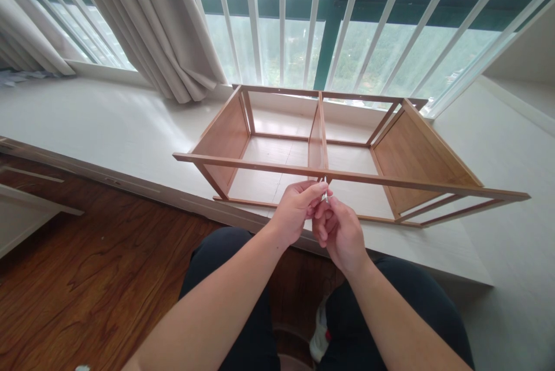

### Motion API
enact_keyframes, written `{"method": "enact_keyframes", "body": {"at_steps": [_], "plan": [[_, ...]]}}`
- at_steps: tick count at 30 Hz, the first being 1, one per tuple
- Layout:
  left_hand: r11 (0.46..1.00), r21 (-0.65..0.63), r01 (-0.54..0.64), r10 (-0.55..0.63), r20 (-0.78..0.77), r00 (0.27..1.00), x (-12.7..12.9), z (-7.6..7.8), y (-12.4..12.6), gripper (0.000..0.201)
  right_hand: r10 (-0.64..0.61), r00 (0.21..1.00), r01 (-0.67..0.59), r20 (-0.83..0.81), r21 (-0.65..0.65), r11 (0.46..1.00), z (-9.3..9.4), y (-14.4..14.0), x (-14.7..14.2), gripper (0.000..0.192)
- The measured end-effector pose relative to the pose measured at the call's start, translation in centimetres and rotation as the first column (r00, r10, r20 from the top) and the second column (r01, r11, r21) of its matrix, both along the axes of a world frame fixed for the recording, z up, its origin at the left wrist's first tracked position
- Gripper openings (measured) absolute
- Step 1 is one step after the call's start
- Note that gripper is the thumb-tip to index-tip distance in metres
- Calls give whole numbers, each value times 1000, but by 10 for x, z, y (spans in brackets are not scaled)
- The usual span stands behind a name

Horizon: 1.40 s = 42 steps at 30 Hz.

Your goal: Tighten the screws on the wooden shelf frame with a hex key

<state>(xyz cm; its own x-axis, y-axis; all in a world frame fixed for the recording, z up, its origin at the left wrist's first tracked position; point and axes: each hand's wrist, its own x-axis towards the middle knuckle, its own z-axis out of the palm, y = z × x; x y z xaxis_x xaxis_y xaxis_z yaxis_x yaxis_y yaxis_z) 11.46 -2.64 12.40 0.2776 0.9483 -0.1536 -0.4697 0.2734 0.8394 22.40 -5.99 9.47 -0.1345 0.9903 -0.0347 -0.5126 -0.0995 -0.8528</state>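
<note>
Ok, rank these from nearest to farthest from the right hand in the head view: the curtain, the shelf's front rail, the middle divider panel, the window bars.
1. Front rail, just above the right hand.
2. Middle divider panel, just behind the rail.
3. Window bars, straight ahead beyond the shelf.
4. Curtain, far upper left; close to the bars in depth, so these last two are hard to rank.

The left hand (296, 207) and right hand (337, 231) meet just in front of the wooden shelf frame (321, 145), fingers closed together on a small thin metal piece (325, 189), prob. a screw or pin; too small to tell. The frame lies on its side on the white window ledge (108, 128), w/ a centre divider. Behind it are window bars (281, 18) and a beige curtain (151, 18). Below is the brown wood floor (87, 278).
</note>
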Motion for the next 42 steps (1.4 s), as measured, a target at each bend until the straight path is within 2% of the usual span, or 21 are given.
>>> {"method": "enact_keyframes", "body": {"at_steps": [11,19,25,33,42], "plan": [[1000,5,17,-17,-25,1000,0,-5,1,32,-162,977,140,142,151,979,-9,-7,4,42],[999,-3,37,-37,-13,999,0,-3,1,30,-211,950,142,230,285,948,-10,-9,6,37],[998,-35,45,-43,53,998,1,-5,1,28,-286,887,143,363,372,917,-8,-10,10,34],[998,-37,43,-40,91,995,2,-5,2,27,-372,828,199,418,401,894,-2,-6,13,37],[998,-24,62,-59,104,993,2,-9,3,28,-400,788,215,468,399,891,1,-1,17,44]]}}
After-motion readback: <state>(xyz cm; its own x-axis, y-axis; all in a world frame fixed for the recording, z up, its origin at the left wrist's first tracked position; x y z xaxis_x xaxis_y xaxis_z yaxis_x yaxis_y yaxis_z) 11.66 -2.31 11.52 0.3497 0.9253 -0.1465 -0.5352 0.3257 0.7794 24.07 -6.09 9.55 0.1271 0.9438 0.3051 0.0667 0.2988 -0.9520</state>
